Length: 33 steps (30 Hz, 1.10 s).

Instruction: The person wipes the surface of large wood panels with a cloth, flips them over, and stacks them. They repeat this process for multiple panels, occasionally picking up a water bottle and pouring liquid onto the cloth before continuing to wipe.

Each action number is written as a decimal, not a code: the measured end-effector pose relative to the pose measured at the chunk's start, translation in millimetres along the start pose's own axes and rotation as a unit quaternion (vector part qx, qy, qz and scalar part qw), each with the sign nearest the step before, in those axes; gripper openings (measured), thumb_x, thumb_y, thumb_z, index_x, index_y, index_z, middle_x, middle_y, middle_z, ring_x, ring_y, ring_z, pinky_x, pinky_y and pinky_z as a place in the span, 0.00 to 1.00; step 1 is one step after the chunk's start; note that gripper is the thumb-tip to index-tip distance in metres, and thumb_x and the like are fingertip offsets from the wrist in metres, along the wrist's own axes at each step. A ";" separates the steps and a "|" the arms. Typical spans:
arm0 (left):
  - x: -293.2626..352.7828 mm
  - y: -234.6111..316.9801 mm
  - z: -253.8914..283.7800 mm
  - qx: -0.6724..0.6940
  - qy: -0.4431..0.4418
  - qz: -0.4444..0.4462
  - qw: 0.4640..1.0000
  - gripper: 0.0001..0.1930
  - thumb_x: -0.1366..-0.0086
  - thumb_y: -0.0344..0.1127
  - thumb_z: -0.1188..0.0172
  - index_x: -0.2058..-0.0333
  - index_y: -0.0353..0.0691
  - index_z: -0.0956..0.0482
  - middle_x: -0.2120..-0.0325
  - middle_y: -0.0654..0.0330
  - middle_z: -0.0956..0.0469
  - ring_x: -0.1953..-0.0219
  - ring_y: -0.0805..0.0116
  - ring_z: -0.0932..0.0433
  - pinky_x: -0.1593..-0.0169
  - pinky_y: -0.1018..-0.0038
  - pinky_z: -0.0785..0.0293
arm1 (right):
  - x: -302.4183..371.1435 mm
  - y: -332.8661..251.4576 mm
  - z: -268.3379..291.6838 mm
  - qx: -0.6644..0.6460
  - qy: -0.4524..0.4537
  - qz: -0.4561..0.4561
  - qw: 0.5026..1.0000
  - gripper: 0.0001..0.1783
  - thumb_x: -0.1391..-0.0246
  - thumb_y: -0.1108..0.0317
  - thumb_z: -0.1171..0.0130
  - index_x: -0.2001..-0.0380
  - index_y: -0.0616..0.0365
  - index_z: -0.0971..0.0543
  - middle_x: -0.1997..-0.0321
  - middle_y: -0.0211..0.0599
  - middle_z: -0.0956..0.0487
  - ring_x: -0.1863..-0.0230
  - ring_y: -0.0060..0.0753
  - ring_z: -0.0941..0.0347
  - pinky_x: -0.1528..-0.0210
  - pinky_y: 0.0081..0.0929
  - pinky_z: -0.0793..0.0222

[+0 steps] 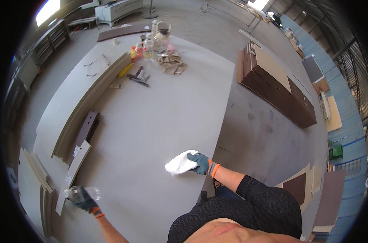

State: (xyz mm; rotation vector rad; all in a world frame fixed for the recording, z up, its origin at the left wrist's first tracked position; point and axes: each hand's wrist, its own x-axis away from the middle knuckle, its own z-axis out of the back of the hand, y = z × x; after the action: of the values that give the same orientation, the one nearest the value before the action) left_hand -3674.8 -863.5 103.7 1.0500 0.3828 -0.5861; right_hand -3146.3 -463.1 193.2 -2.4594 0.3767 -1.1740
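Observation:
In my gloved left hand (85, 201) is a clear plastic bottle (94, 193), held on its side with the fingers wrapped round it. That hand is at the lower left, close to a narrow pale panel strip (75, 172) with a label on it. My right hand (201, 163), in a dark green glove with an orange cuff, grips a white cloth (181, 163) near the table's right edge. Whether the cloth touches the grey tabletop (163, 117) I cannot tell.
Stacked pale panels (93, 103) line the table's left side. Bottles (148, 46), a crumpled brown rag (172, 64) and small tools (138, 79) lie at the far end. A stack of dark brown panels (273, 81) stands on the floor to the right.

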 end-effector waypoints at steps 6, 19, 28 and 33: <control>95.4 306.6 -156.0 0.246 -0.246 0.156 0.925 0.27 0.39 0.28 0.27 0.45 0.37 0.30 0.54 0.61 0.30 0.51 0.69 0.30 0.47 0.69 0.26 | 54.6 -63.9 52.6 -0.026 -0.018 0.085 0.996 0.22 0.30 0.61 0.41 0.40 0.61 0.28 0.40 0.44 0.22 0.39 0.43 0.22 0.37 0.46 0.22; 261.1 747.7 -310.9 0.371 -0.742 0.105 0.549 0.33 0.38 0.41 0.24 0.40 0.30 0.27 0.57 0.61 0.18 0.56 0.74 0.20 0.49 0.73 0.21 | 255.2 -194.4 267.5 -0.099 -0.039 0.380 0.919 0.19 0.31 0.66 0.46 0.41 0.59 0.24 0.43 0.40 0.19 0.43 0.36 0.21 0.39 0.38 0.23; 375.7 940.4 -398.3 0.333 -0.845 0.063 0.414 0.28 0.34 0.50 0.30 0.47 0.32 0.20 0.60 0.62 0.17 0.60 0.75 0.20 0.54 0.75 0.21 | 367.9 -272.5 404.3 -0.136 0.044 0.484 0.863 0.20 0.30 0.56 0.44 0.44 0.59 0.23 0.49 0.35 0.19 0.48 0.31 0.21 0.47 0.34 0.21; 411.2 1006.3 -460.7 0.281 -0.894 0.055 0.345 0.30 0.33 0.55 0.32 0.46 0.31 0.19 0.62 0.61 0.17 0.63 0.75 0.20 0.57 0.75 0.21 | 374.8 -304.4 475.9 -0.224 0.048 0.498 0.836 0.24 0.29 0.49 0.47 0.44 0.58 0.24 0.47 0.37 0.20 0.45 0.35 0.22 0.43 0.35 0.24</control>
State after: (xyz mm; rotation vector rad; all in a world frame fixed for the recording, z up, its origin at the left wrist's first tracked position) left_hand -2738.8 -192.6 364.1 0.4259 -2.0125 -1.4199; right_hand -2519.9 -233.4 313.4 -1.9628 1.8565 -0.7549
